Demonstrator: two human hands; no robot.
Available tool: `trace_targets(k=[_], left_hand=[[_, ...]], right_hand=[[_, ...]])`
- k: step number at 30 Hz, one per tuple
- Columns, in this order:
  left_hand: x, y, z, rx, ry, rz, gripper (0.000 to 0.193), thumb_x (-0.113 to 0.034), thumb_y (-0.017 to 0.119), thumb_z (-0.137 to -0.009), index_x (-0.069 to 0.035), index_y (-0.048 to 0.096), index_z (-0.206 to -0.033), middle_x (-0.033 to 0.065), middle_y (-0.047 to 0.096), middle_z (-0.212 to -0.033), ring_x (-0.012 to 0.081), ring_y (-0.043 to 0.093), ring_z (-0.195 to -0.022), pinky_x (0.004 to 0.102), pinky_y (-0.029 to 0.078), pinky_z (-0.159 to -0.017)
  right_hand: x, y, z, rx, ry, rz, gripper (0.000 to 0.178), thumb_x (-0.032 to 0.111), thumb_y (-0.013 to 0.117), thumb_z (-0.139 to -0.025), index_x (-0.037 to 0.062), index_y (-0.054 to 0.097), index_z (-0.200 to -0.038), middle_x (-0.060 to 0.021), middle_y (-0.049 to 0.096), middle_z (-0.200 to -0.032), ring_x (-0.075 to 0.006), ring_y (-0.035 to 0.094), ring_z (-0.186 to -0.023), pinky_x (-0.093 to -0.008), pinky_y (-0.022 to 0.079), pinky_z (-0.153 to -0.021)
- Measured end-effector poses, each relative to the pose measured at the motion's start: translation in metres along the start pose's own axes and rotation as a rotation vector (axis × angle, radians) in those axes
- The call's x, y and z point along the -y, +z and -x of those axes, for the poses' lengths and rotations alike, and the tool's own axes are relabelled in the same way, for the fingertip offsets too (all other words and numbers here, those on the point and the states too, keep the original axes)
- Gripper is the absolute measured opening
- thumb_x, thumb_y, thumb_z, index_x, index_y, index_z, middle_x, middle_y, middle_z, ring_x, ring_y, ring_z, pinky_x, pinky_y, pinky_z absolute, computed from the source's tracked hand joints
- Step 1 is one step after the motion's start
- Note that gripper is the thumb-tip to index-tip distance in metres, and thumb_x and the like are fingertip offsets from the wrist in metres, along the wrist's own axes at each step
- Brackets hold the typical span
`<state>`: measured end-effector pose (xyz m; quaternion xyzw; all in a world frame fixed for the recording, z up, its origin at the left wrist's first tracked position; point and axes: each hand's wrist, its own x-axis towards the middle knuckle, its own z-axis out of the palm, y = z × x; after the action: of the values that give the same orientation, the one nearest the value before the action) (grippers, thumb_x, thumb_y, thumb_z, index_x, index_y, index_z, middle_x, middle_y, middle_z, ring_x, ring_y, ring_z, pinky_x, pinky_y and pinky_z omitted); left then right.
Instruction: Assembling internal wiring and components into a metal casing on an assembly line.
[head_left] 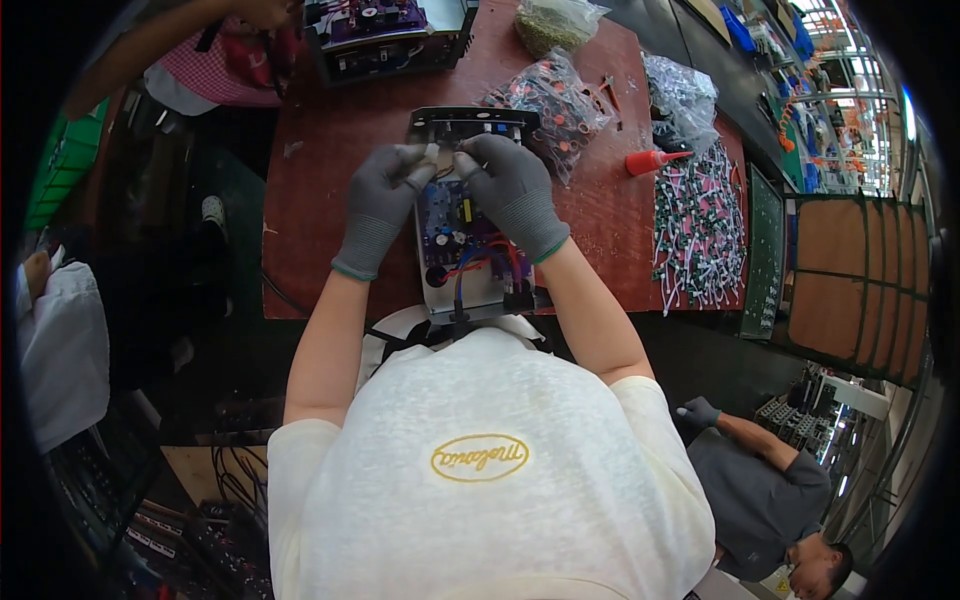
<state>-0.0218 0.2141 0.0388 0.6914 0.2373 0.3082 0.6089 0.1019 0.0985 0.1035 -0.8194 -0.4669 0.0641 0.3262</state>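
Note:
An open metal chassis (438, 297) with a black front panel (470, 118) lies before me on the red table. Inside it is a blue-purple circuit board (440, 225), with red and blue wires (470, 262) at its near end. My left hand (385, 195), in a grey glove, is pinched closed over the far left part of the chassis. My right hand (512, 190), also gloved, is pinched just to its right, behind the panel. Both sets of fingertips nearly meet above some thin wires; whatever they grip is too small to make out.
Beyond the chassis lie a bag of small parts (560, 105), a bag of greenish bits (550, 28) and red-handled pliers (610, 92). At right are a red bottle (648, 162) and a pile of wired connectors (700, 230). Another chassis (395, 60) sits far left beside a co-worker's arm.

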Motion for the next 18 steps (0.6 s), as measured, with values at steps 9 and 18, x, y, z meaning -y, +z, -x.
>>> trace_targets(k=[9, 18], left_hand=[[0.007, 0.005, -0.002, 0.025, 0.057, -0.138, 0.017, -0.013, 0.060, -0.090, -0.002, 0.067, -0.100, 0.0078, 0.064, -0.093, 0.0149, 0.063, -0.087, 0.0269, 0.049, -0.077], [0.006, 0.002, -0.002, 0.080, -0.138, 0.095, 0.015, -0.008, 0.062, -0.089, -0.001, 0.066, -0.101, 0.0020, 0.062, -0.095, 0.0081, 0.057, -0.087, 0.0234, 0.046, -0.078]], right_hand=[[0.004, 0.008, 0.004, 0.059, 0.026, -0.124, 0.026, 0.024, 0.063, -0.085, 0.0049, 0.067, -0.103, -0.0148, 0.067, -0.090, -0.0259, 0.066, -0.078, -0.0341, 0.051, -0.070], [0.008, 0.010, 0.001, 0.090, 0.083, -0.280, 0.026, 0.023, 0.064, -0.084, 0.0042, 0.067, -0.102, -0.0132, 0.067, -0.092, -0.0258, 0.066, -0.079, -0.0332, 0.051, -0.071]])
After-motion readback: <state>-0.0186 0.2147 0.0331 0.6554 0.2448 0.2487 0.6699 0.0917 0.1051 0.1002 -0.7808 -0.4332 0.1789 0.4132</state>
